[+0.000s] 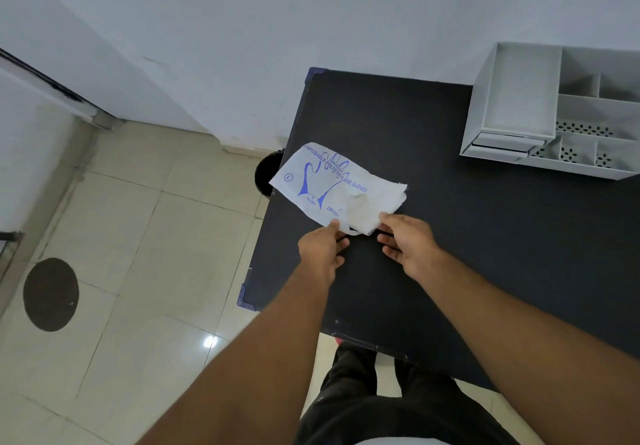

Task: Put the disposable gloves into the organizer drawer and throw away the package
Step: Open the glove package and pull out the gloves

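Observation:
A white plastic package of disposable gloves (325, 181) with blue print lies at the left edge of the black table (450, 237), partly over the edge. My left hand (322, 250) pinches its near edge. My right hand (408, 244) pinches the near right part, where crumpled clear gloves show through the torn end. The white organizer (519, 98) stands at the table's far right, its small drawers (505, 143) at the bottom left appearing shut.
A dark round bin (268, 174) stands on the tiled floor just left of the table, under the package's far corner. A dark round floor cover (51, 294) lies at the left. White walls rise behind. My legs stand at the table's near edge.

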